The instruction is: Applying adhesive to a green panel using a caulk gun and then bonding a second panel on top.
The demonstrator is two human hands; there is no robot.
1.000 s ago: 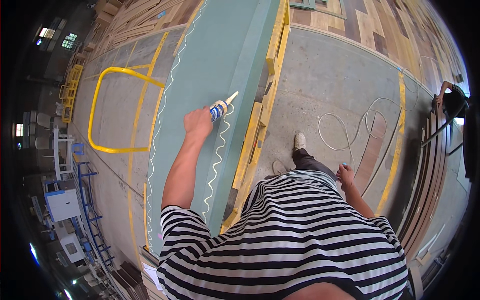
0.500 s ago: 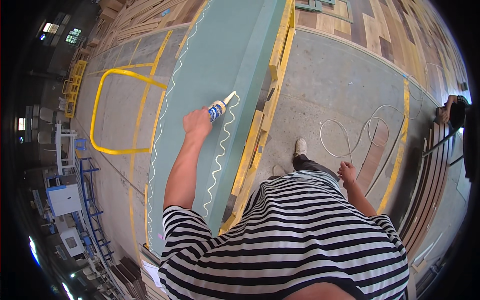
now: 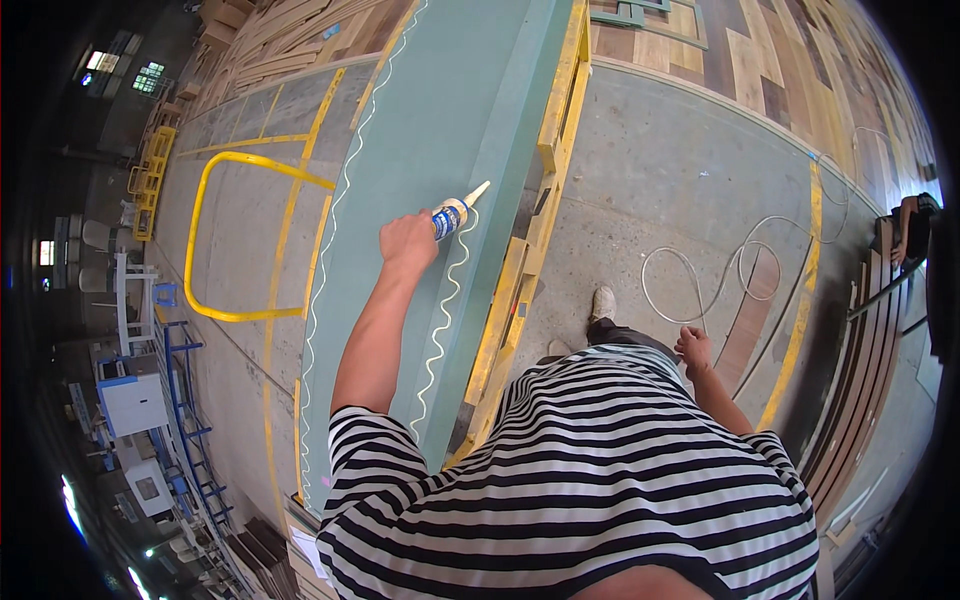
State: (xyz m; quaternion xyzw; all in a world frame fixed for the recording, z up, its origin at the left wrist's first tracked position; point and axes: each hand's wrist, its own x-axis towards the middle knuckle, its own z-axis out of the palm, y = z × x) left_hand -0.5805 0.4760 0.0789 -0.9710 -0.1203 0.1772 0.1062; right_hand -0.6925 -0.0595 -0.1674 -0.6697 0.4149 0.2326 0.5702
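My left hand is wrapped round a glue bottle with a blue-and-white label and a long cream nozzle. It is tilted over a long green panel, its nozzle pointing away and to the right. A wavy cream glue bead runs along the panel's right side, up to beside the bottle. Whether the nozzle tip touches the panel, I cannot tell. Another wavy bead follows the panel's left edge. Low at my right side, my right hand hangs with fingers loosely bent and nothing visible in it.
Yellow framing supports the panel's right edge; a yellow tubular rail stands on its left. A pale hose loops on the floor beside a brown plank. Stacked boards lie far right, near another person's arm.
My left hand and the glue bottle have shifted slightly right, and the nozzle tip now lies past the visible end of the bead. My right hand hangs much as before.
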